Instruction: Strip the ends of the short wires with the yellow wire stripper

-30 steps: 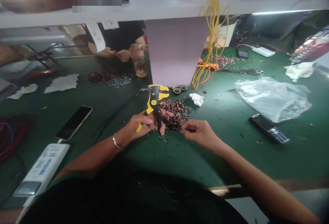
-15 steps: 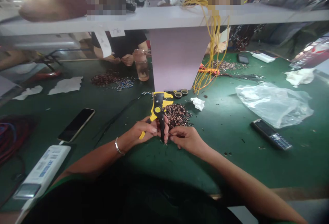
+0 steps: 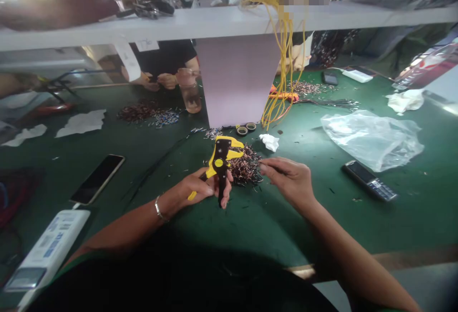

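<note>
My left hand [image 3: 202,185] is wrapped round the handles of a yellow and black wire stripper [image 3: 221,159], its jaws pointing up and to the right. Just behind and right of the tool lies a heap of short copper-ended wire pieces [image 3: 246,169]. At the right edge of that heap, my right hand [image 3: 289,173] is closed in a pinch, thumb against forefinger. A thin dark wire seems to stick out from its fingertips towards the heap, though it is small and hard to see.
Two tape rolls [image 3: 246,129] and crumpled tissue [image 3: 269,142] lie behind the heap. A keypad phone [image 3: 370,181] and plastic bag [image 3: 372,138] are right; a smartphone [image 3: 98,178] and power strip [image 3: 50,250] left. Yellow wires [image 3: 284,59] hang from the shelf [image 3: 200,23]. Another person's hands [image 3: 157,81] work opposite.
My right hand has moved away from the stripper, up and to the right, to the edge of the wire heap. My left hand keeps its hold on the tool. The view has shifted slightly.
</note>
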A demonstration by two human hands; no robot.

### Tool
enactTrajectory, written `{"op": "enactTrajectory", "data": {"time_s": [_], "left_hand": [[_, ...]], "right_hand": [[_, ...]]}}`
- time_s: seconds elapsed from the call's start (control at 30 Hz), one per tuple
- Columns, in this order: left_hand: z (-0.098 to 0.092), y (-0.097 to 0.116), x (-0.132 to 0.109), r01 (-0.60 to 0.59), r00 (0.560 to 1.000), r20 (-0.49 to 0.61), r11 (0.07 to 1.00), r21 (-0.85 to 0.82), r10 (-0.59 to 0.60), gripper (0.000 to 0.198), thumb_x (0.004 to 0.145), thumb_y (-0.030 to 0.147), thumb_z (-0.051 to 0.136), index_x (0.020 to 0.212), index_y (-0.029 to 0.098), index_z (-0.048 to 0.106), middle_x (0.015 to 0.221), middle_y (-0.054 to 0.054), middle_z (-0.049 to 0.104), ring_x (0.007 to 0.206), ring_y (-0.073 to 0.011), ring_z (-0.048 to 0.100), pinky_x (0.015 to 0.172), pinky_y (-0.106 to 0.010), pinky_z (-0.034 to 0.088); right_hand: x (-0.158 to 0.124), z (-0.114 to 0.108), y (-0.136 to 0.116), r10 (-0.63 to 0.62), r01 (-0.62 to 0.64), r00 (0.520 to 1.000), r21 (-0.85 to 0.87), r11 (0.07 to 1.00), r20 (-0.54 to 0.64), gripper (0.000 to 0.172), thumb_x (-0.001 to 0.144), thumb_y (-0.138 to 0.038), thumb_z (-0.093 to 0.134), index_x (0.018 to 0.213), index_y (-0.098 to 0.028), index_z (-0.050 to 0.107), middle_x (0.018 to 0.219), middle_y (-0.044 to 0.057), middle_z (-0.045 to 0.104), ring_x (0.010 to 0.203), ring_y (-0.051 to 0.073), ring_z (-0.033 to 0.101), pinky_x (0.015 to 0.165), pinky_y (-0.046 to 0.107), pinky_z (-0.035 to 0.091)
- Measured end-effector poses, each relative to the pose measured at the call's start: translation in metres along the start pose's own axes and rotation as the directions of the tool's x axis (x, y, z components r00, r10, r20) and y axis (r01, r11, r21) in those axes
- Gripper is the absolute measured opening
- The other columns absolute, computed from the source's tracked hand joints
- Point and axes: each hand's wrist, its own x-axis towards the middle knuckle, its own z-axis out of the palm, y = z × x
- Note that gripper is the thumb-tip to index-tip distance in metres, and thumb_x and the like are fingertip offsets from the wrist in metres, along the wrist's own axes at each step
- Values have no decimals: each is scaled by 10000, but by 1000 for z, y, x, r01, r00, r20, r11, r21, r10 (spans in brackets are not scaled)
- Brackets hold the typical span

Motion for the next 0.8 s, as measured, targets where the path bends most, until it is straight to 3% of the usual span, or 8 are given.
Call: {"op": "enactTrajectory", "data": {"time_s": [0.23,0.8], "left_hand": [[2,-6,0,66,996,69,997,-40,-63,498,616,180,659,1106,104,609,842,-108,650,711,-250,642,687,-431,515],[1,-13,-2,89,993,80,996,-27,-87,525,624,200,703,1130,98,607,864,-119,659,726,-257,646,692,-418,525]], "right_hand": [[-2,3,-1,-5,4,1000,-50,999,-10,138,793,-281,668,780,-237,798,686,19,726,583,150,634,586,300,554],[-7,8,-4,-25,24,1000,-89,996,-13,180,813,-281,627,767,-224,792,634,15,712,567,148,627,568,286,526]]}}
